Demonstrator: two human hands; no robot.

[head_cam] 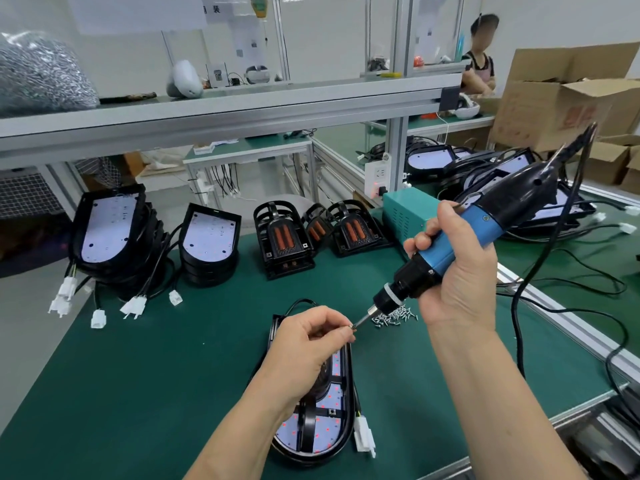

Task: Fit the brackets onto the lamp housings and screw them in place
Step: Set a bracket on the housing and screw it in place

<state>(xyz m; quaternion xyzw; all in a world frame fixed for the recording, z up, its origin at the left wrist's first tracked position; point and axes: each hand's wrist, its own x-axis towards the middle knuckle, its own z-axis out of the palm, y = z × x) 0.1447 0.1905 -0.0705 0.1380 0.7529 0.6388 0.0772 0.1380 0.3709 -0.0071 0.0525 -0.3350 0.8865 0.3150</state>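
- A clear bag of small metal bits (41, 74) sits on the shelf at the far left.
- Below it, a tall stack of housings (110, 230) stands on the green table (173, 358). Black wires with white plugs (65, 296) hang from it.
- Just beside it is a smaller stack (211, 240) of the same kind.
- Further right at the back are spare brackets (282, 237). They are black with orange parts inside.
- The left hand (308, 344) is near the front. Its thumb and fingers are curled and pinch a tiny screw (352, 327) right at the tip of the tool.
- Under that hand, the lamp housing (348, 382) lies flat on the table, close to the front edge. A black bracket (308, 424) lies across its white board. The hand hides the top part.
- A white plug (364, 438) lies just beside the housing.
- A little pile of screws (393, 317) lies on the table between the two hands.
- The right hand (457, 271) is wrapped tight round a blue and black screwdriver (450, 247). The tool is tilted, with its tip down and to the left.
- Behind it stands a green box (408, 209).
- More housings (519, 174) are heaped at the right, with cardboard boxes (561, 98) past them.
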